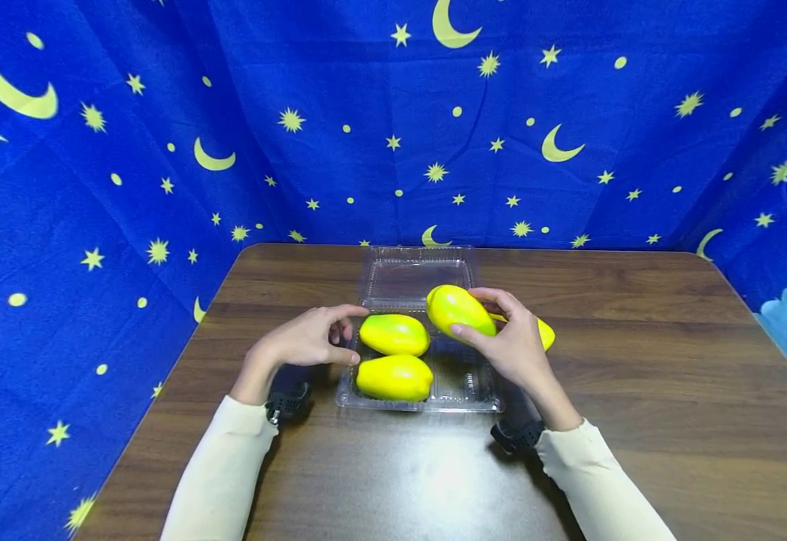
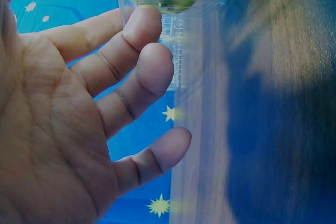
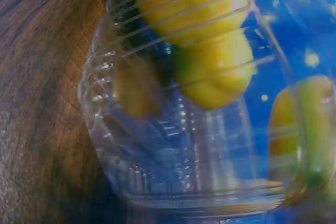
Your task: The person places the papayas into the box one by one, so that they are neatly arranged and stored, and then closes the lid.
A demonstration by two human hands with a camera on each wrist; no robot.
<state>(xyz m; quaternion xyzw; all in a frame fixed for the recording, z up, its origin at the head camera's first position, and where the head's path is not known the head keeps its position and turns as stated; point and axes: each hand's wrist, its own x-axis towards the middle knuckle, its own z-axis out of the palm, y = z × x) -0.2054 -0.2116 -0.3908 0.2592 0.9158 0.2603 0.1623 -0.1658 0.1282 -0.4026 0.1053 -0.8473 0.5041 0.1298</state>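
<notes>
My right hand (image 1: 518,342) grips a glossy yellow papaya (image 1: 459,309) with a greenish end, raised over the right part of a clear plastic clamshell box (image 1: 457,376). Two more papayas lie side by side in the box's left part, a farther one (image 1: 394,335) with a green top and a nearer one (image 1: 395,378). At the box's left side my left hand (image 1: 305,336) has fingers and thumb spread apart, tips close to these papayas. In the left wrist view its fingers (image 2: 157,69) are loosely bent, with nothing between them. Another yellow papaya (image 1: 546,334) is partly hidden behind my right hand.
The box's lid (image 1: 420,279) is folded back, toward the far edge of the brown wooden table (image 1: 637,361). A blue curtain (image 1: 339,98) with yellow moons and stars hangs behind and to both sides. Black wrist bands (image 1: 518,434) sit below both hands.
</notes>
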